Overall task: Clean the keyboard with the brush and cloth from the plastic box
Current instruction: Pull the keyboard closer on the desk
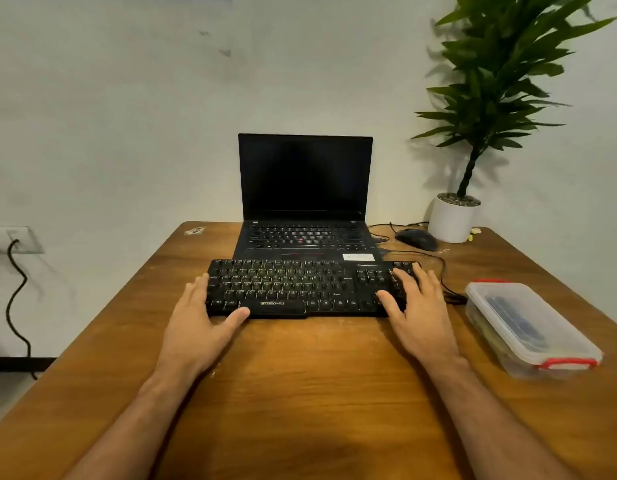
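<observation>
We have both hands spread flat: left hand [204, 315] against the black full-size keyboard's [300, 289] left end, right hand [416, 306] over its number pad, gripping nothing. The clear plastic box with red clips [532, 329], lid shut, sits on the wooden bench [300, 393] to our right; we should square the keyboard, then unclip it.

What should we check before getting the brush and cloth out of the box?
1. Plastic box within reach, right of the keyboard: ok.
2. Box lid off: not ok, red clips look shut.
3. Brush and cloth inside: cannot tell, only blurry shapes show.
4. A hand free: not ok, left hand and right hand both rest on the keyboard.
5. Keyboard flat on the table: ok.
</observation>
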A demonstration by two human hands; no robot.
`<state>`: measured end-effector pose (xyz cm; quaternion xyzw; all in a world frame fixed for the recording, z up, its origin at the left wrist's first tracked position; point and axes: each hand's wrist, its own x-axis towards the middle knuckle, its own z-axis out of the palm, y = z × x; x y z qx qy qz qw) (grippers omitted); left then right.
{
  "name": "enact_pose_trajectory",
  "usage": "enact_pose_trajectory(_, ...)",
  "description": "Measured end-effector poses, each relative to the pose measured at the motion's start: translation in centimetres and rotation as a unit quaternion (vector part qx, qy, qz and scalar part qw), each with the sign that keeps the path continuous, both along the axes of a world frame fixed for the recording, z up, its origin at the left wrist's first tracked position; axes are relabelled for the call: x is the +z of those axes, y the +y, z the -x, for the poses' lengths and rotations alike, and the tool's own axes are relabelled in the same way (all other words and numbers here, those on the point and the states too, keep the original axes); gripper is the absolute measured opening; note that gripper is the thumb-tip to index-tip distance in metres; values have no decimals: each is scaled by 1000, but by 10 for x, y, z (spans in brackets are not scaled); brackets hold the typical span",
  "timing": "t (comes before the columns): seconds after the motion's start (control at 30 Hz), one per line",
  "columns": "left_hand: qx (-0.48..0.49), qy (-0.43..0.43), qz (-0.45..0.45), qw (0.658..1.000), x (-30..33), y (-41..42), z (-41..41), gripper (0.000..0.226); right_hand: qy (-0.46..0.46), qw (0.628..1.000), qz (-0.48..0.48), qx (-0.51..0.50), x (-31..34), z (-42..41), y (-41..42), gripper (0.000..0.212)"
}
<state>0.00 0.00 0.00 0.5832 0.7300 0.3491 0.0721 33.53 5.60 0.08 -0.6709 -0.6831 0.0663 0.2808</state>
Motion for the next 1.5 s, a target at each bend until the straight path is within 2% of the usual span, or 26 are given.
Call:
enact_pose_trajectory(0.07,11,-51,-1,999,3,10,2,116,-8,1000,-3,-19,0,-6,3,63)
enact_pose_trajectory(0.13,8,-87,17,996,6,15,5,130,26,999,-5,-28,-2,-9,6,60)
enact_pose_trajectory(0.27,0,-127,21,992,4,25,10,142,67,997,-16,-41,-7,-8,14,58)
enact_pose_trajectory(0.47,-15,-133,59,989,1,38,18,151,115,992,-10,-57,-9,-9,18,55)
enact_pose_trajectory(0.63,-19,-92,81,992,3,27,16,164,125,992,-15,-27,-7,-9,12,51)
enact_pose_trajectory(1.07,26,-84,89,992,6,-45,21,162,154,988,-16,8,-5,-9,-42,45)
enact_pose_trajectory(1.23,14,-74,86,993,8,-69,23,157,160,986,-33,-42,-7,-9,-67,42)
enact_pose_trajectory(1.4,18,-83,66,994,6,-86,24,146,174,978,-69,-92,-10,-15,-75,33)
enact_pose_trajectory(1.5,37,-113,40,992,6,-92,23,131,187,975,-70,-95,-10,-16,-75,33)
